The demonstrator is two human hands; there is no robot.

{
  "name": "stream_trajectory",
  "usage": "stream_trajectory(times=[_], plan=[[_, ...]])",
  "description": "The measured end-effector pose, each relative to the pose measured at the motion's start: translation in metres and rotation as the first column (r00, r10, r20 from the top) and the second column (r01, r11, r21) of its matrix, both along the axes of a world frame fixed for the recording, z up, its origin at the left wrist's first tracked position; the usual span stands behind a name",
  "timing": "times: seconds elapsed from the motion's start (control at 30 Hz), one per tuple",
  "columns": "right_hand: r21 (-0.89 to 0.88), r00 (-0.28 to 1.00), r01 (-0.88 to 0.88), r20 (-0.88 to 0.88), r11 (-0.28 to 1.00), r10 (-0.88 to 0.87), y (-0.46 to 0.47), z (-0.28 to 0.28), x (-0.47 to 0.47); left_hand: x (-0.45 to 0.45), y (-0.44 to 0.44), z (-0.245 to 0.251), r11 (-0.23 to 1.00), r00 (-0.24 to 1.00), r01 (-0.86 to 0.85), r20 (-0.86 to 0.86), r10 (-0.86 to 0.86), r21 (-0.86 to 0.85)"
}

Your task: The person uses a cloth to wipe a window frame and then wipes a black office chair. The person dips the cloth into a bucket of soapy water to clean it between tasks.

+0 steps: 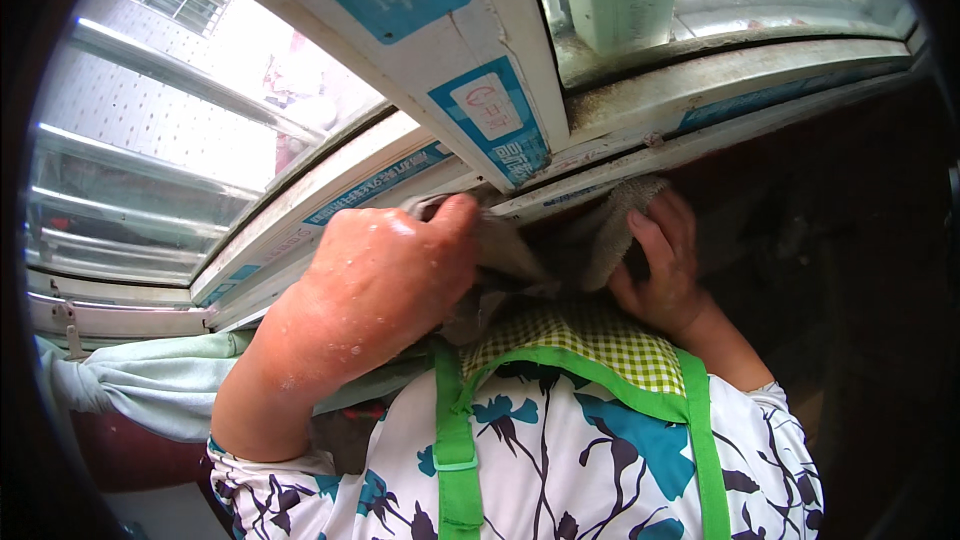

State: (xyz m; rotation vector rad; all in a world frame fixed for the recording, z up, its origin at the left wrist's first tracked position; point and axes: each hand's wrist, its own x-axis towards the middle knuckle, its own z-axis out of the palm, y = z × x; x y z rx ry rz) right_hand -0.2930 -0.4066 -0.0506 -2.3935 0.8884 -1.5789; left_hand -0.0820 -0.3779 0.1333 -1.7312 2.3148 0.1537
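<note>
My left hand (397, 262) is closed around a greyish cloth (514, 249) at the foot of a white sliding-window stile (525, 52), beside the lower track (592, 180). On the right, my right hand (664, 262) grips a coarse grey-brown cloth part (626, 214) between thumb and fingers, just below the same track. Shadow hides the stretch between my hands, so I cannot tell whether both hold one cloth or two. Wet-looking drops and specks dot the back of my left hand.
Blue printed stickers (491, 120) cover parts of the window frame. Metal bars (172, 75) stand outside the left glass pane. A knotted pale green curtain (150, 382) hangs at lower left. Dirt darkens the corner of the right sash (600, 109). My green checked apron (585, 345) is close below my hands.
</note>
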Motion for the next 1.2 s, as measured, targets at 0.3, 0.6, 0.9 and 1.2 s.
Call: stream_trajectory(times=[0.3,0.6,0.9,1.2], plan=[[-0.103,0.993,0.045,0.117,0.994,-0.033,-0.001,0.012,0.004,0.04,0.021,0.002,0.994,0.996,-0.032,0.084,0.041,-0.108],[-0.186,1.0,-0.024,0.015,0.982,0.028,0.011,0.02,0.015,0.105,0.064,0.001,0.973,0.949,-0.183,0.236,0.212,-0.138],[-0.158,0.959,-0.227,-0.207,0.961,0.193,0.036,0.048,0.073,0.169,0.11,0.004,0.928,0.865,-0.295,0.349,0.361,-0.229],[-0.284,0.863,-0.464,-0.357,0.839,0.357,0.055,0.087,0.135,0.215,0.213,0.022,0.571,0.579,-0.587,0.195,0.792,-0.574]])
